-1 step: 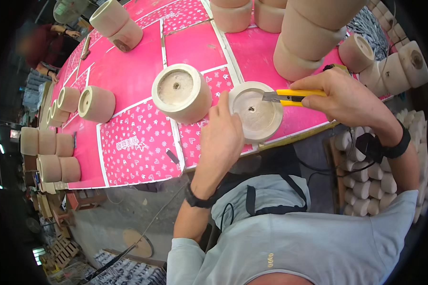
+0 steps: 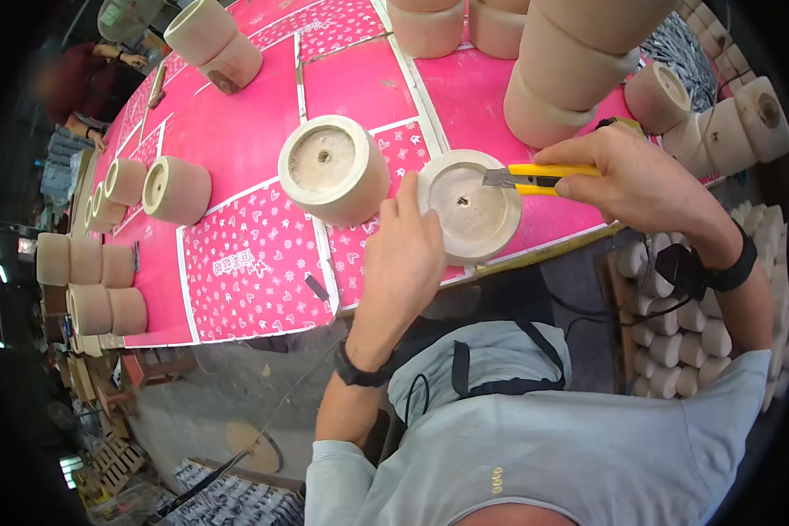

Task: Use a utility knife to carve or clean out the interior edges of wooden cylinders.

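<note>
A round beige clay pot (image 2: 470,230) stands at the table's near edge, its recessed base with a small hole facing up. My left hand (image 2: 403,247) is closed around the left side of this pot, fingers at its rim; the thumb is hidden. In my right hand (image 2: 621,171) is a yellow utility knife (image 2: 528,179). Its blade lies over the right part of the pot's rim, the tip over the recess. Whether the blade touches the clay, I cannot tell. A second clay pot (image 2: 352,191), also with its recessed base up, stands just left of my left hand.
Pink patterned sheets cover the table (image 2: 252,167). Tall stacked pots (image 2: 552,96) stand at the back right, with more lying along the left edge (image 2: 177,193). A small dark piece (image 2: 316,287) lies near the front edge. Another person (image 2: 83,83) is at the far left.
My left hand has shifted very slightly left on the pot's rim. The knife and my right hand are in nearly the same place.
</note>
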`<state>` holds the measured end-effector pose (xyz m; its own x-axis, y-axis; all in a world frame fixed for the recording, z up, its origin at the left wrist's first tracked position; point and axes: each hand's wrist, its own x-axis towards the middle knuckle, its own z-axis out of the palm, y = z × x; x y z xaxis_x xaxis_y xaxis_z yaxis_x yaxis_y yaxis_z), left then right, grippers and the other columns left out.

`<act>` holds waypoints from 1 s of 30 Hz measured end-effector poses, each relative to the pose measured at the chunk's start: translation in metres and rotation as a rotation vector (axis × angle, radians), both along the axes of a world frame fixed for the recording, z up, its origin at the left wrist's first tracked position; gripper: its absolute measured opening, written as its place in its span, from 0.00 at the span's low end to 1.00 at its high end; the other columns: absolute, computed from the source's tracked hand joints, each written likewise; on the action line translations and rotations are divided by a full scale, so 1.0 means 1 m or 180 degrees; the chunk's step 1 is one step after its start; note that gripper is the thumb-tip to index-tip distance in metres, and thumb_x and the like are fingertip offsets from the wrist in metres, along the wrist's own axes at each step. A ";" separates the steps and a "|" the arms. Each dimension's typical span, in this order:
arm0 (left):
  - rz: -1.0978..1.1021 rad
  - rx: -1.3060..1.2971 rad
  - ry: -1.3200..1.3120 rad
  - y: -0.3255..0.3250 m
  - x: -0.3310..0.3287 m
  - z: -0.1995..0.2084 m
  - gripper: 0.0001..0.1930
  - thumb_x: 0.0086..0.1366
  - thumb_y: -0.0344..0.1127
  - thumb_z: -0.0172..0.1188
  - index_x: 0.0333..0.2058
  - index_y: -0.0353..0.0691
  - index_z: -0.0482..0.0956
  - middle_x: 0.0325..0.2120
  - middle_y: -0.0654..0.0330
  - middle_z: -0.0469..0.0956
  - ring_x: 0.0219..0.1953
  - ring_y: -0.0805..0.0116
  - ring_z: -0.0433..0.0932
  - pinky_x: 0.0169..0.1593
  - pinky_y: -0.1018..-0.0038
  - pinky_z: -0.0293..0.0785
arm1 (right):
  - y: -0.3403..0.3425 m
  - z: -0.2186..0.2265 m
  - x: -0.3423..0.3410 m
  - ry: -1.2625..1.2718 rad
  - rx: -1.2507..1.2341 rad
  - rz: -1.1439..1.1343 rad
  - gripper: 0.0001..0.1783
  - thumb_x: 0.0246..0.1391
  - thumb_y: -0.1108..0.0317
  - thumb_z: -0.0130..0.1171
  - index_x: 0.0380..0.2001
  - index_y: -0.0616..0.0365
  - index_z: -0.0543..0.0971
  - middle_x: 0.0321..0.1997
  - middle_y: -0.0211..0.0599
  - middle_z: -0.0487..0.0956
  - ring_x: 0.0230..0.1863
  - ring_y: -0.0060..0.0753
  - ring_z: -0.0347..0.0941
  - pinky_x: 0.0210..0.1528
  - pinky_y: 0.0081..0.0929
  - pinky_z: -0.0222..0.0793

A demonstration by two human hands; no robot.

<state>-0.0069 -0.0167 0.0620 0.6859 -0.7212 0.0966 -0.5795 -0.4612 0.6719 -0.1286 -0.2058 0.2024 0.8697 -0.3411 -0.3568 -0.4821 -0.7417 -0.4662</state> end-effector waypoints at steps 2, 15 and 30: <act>0.0055 0.0307 0.0274 0.007 0.002 0.008 0.20 0.70 0.38 0.53 0.56 0.33 0.70 0.46 0.38 0.75 0.47 0.41 0.77 0.49 0.55 0.73 | -0.001 -0.003 0.002 -0.0215 0.0046 0.0136 0.17 0.54 0.70 0.56 0.46 0.65 0.81 0.33 0.56 0.81 0.35 0.53 0.79 0.41 0.39 0.73; -0.0483 -0.1347 0.0927 -0.022 0.030 -0.047 0.20 0.72 0.35 0.47 0.58 0.31 0.72 0.52 0.46 0.76 0.55 0.56 0.74 0.61 0.67 0.65 | 0.011 -0.023 0.033 -0.0056 -0.0153 0.0903 0.10 0.51 0.75 0.52 0.31 0.71 0.81 0.27 0.61 0.79 0.33 0.59 0.79 0.37 0.46 0.74; 0.0076 -0.1819 0.0190 -0.022 -0.004 -0.056 0.18 0.69 0.23 0.45 0.56 0.31 0.71 0.55 0.42 0.70 0.58 0.46 0.70 0.61 0.59 0.65 | 0.020 -0.016 0.048 0.0666 -0.0195 0.1147 0.19 0.55 0.75 0.52 0.49 0.70 0.79 0.19 0.54 0.77 0.18 0.40 0.77 0.27 0.35 0.73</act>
